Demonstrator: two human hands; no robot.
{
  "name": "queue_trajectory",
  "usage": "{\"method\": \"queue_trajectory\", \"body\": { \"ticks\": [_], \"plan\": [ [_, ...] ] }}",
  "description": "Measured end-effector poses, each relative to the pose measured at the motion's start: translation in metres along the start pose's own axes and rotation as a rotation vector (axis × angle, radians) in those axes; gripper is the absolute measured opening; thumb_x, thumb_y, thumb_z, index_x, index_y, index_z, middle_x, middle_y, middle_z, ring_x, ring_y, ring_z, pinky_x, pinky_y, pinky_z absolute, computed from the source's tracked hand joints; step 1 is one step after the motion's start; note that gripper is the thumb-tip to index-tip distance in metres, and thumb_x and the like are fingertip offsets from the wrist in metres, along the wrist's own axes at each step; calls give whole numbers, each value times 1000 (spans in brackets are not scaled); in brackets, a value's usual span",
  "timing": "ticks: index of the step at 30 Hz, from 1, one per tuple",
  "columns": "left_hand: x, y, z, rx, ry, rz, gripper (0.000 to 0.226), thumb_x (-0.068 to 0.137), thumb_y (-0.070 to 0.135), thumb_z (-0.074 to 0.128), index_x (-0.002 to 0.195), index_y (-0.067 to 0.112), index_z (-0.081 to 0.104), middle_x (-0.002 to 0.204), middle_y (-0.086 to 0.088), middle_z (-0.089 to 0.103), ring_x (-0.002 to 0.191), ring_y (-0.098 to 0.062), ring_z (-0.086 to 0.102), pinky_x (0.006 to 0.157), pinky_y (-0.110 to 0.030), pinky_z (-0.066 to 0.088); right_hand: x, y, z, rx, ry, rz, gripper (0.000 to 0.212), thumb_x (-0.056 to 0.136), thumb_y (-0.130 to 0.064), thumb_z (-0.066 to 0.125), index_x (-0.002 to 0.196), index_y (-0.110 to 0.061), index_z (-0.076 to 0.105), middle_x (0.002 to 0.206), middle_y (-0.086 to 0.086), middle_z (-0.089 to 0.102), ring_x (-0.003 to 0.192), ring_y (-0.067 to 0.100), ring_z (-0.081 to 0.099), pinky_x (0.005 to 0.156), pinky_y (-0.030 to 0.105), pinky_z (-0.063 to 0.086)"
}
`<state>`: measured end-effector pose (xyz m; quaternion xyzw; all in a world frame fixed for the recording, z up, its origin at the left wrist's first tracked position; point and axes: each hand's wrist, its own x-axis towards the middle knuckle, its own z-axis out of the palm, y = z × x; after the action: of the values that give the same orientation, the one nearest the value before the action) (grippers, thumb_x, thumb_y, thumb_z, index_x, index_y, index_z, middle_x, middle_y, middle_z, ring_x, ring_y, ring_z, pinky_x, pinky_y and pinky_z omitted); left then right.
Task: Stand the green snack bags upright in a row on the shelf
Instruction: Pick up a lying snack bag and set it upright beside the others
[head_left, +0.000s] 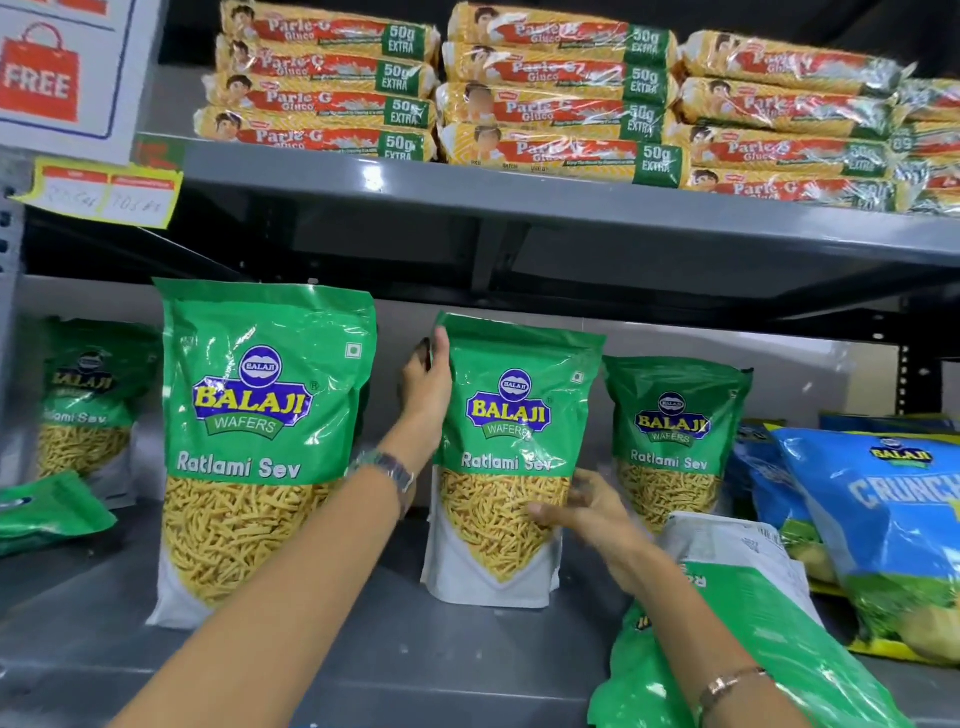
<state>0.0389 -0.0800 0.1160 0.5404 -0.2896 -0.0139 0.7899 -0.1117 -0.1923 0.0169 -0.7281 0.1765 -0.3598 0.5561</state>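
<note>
Bags of green sev are standing on the grey shelf (363, 649), and the middle bag (506, 441) is being steadied upright between a big bag (260, 426) on its left and a smaller bag (672, 436) on its right. The left hand (426, 387) is pinching its top left corner while the right hand (587, 512) is lying open and flat against its lower front. The glossy film looks slippery and soft, the fill light and brittle, so the stiffer sealed top and flat base seem the best places to hold it.

Three snack bags (262, 441) (511, 457) (675, 436) stand in a row at frame centre; another (85, 400) stands, perhaps leaning, at far left; biscuit packs (561, 98) fill the upper shelf (519, 197).
</note>
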Motion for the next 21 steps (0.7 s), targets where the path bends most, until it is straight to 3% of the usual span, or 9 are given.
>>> {"method": "queue_trajectory", "body": {
  "ticks": [2,5,8,10,12,14,15,18,21],
  "plan": [
    [10,15,10,-14,89,16,48,90,49,41,114,11,57,79,-2,58,68,-15,53,61,-30,46,-2,8,3,-40,11,-5,74,64,-7,82,124,-9,38,101,0,58,103,23,55,76,25,48],
    [23,21,17,-95,214,-31,34,92,35,49,109,9,64,106,-12,68,99,-28,62,86,-36,50,1,15,4,-70,38,-5,73,60,-11,85,119,-10,41,108,8,59,108,27,56,93,38,48],
    [32,20,18,-203,219,-80,34,87,37,57,109,13,65,102,0,63,95,-19,55,85,-23,41,5,16,5,-114,62,-19,74,54,-20,88,110,-16,40,115,9,59,110,28,56,100,45,46],
    [34,16,15,-182,189,-62,35,86,39,56,109,14,64,95,4,58,92,-16,49,84,-22,38,6,19,6,-144,77,-29,75,53,-24,89,110,-17,41,114,8,60,109,26,57,100,45,46],
    [31,9,11,-147,181,-27,35,85,46,55,101,16,65,91,3,60,89,-17,50,82,-28,41,8,23,4,-136,70,-30,75,53,-24,90,110,-17,43,111,6,61,106,22,60,94,39,51],
    [16,-2,5,-118,140,-53,36,83,50,56,96,17,60,85,5,61,87,-17,53,77,-30,42,7,22,1,-100,25,-34,76,54,-23,89,113,-16,43,105,-2,61,98,10,60,78,22,53],
    [5,-11,0,-110,94,-88,43,80,52,57,102,16,58,92,5,62,90,-17,54,75,-30,43,7,21,-1,-74,-1,-33,77,54,-22,89,115,-16,42,103,-6,60,94,4,59,71,15,50],
    [-34,-47,-20,-21,-114,-155,76,64,62,63,126,21,47,129,-1,56,106,-15,57,83,-28,44,7,19,-4,-32,-55,6,77,54,-18,89,116,-15,43,104,-8,62,90,0,60,68,14,50],
    [-62,-76,-43,74,-333,-167,58,48,59,68,96,33,50,106,9,65,79,5,60,55,-11,45,5,21,0,-80,-127,51,55,58,-10,87,98,-20,51,95,-9,64,73,-6,64,53,5,48]
  ]
}}
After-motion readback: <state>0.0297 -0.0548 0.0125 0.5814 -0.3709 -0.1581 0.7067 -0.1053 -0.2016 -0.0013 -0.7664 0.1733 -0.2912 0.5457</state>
